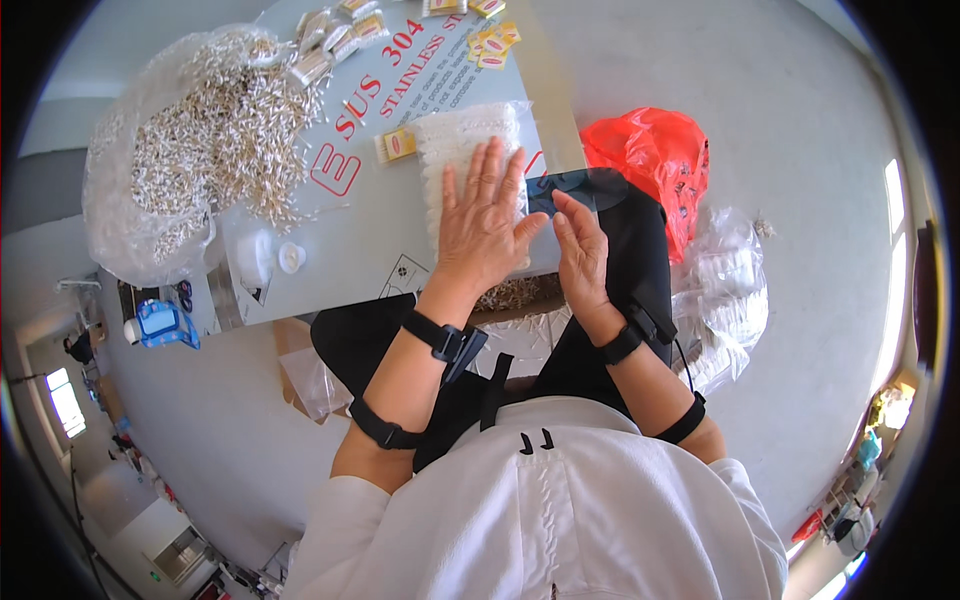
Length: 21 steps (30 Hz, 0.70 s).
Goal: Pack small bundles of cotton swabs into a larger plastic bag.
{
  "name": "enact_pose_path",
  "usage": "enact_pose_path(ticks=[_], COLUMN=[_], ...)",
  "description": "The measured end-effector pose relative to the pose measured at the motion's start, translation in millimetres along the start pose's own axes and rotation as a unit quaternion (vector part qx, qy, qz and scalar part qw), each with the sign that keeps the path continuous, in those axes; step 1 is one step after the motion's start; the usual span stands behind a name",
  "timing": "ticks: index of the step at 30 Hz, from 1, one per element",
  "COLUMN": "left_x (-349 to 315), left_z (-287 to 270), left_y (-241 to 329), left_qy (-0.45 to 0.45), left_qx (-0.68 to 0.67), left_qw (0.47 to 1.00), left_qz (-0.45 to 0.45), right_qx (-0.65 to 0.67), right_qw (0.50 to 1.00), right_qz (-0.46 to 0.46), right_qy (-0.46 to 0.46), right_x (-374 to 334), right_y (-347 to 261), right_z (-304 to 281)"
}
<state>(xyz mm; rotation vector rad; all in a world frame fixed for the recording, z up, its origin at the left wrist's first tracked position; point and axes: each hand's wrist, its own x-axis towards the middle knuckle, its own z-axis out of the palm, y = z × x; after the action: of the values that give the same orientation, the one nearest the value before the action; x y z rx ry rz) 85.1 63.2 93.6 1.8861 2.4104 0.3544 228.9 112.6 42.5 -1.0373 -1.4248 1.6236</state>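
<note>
A clear plastic bag (465, 125) packed with rows of white cotton-tipped bundles lies on the table before me. My left hand (482, 215) rests palm down across it, fingers stretched out. To its right, my right hand (580, 245) hovers by the table's near edge with fingers apart and slightly bent. Nothing shows in its grasp. A small cotton swab pack (397, 145) with a yellow label sits against the bag's left side. Further left, a big clear bag (115, 190) spills a heap of loose cotton swabs (260, 130) onto the table.
Several small swab packs (345, 40) and yellow labels (490, 45) lie at the far side. White round pieces (292, 257) and a blue-white pouch (162, 322) are at left. A red plastic bag (650, 165) hangs right; a filled clear bag (725, 290) is below it.
</note>
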Motion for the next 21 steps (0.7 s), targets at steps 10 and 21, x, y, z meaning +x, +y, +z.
enact_pose_path(ticks=[10, 21], left_x=[43, -58], left_z=[9, -20], left_y=[-23, -57], left_qy=[0.047, 0.148], left_qx=[0.037, -0.351], left_qw=[0.998, 0.913], left_qz=[-0.028, -0.146], right_qx=[0.071, -0.061], right_qw=[0.993, 0.988], right_qz=[0.096, 0.058], right_qy=[-0.024, -0.128], right_x=[-20, -36], right_y=[10, 10], right_z=[-26, -39])
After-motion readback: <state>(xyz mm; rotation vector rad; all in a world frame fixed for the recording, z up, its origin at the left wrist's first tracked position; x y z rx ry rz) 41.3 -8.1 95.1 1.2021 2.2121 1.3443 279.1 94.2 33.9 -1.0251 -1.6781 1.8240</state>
